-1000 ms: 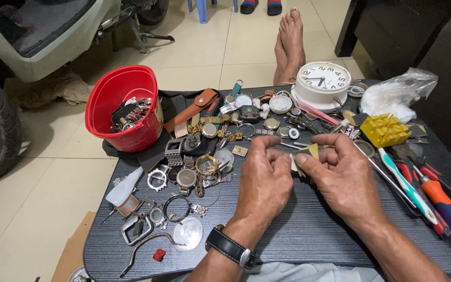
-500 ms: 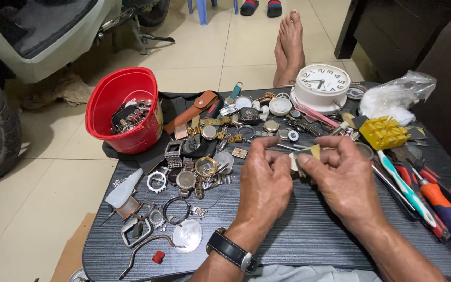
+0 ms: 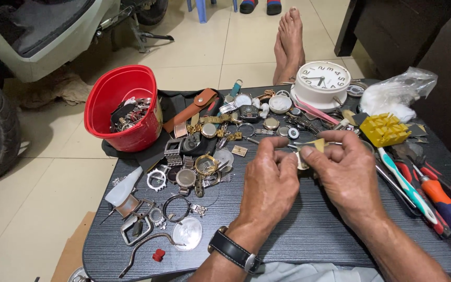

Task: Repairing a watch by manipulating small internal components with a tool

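My bare hands [image 3: 309, 177], my forearms unsleeved, a black-strapped wristwatch [image 3: 234, 251] with metal buckle on my left wrist

1. The left hand [image 3: 268, 183], a black-strapped watch on its wrist, and the right hand [image 3: 346, 172] meet over the dark ribbed tabletop [image 3: 309, 235], fingertips pinching a small tan piece [image 3: 317, 146] between them.
2. Loose watch cases and metal rings [image 3: 184, 177] lie scattered just left of the hands.
3. A red plastic bucket [image 3: 123, 107] holding metal parts stands at the far left edge.
4. A white round alarm clock [image 3: 322, 81] stands beyond the hands.
5. A yellow studded plastic block [image 3: 384, 129] and coloured-handled screwdrivers [image 3: 439, 201] lie to the right.
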